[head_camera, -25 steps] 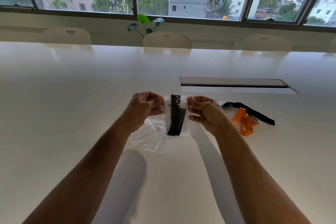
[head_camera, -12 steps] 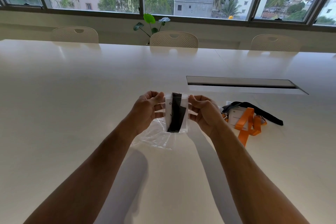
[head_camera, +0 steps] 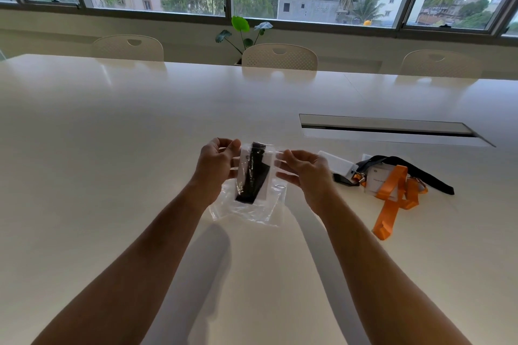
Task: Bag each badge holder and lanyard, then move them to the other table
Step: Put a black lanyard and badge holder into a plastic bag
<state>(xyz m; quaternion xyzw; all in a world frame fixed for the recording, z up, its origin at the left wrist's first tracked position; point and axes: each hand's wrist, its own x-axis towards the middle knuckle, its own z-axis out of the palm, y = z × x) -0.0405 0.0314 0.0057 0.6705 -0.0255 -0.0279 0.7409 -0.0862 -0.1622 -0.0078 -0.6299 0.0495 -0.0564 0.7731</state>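
The left hand (head_camera: 217,166) and right hand (head_camera: 304,171) are each pinching a top corner of the clear plastic bag (head_camera: 252,190) holding a white badge holder with black lanyard (head_camera: 253,173), left of the orange lanyard (head_camera: 392,199). The slick film is probably slipping easily; a loose mouth could spill the contents onto the white worktop (head_camera: 140,148).
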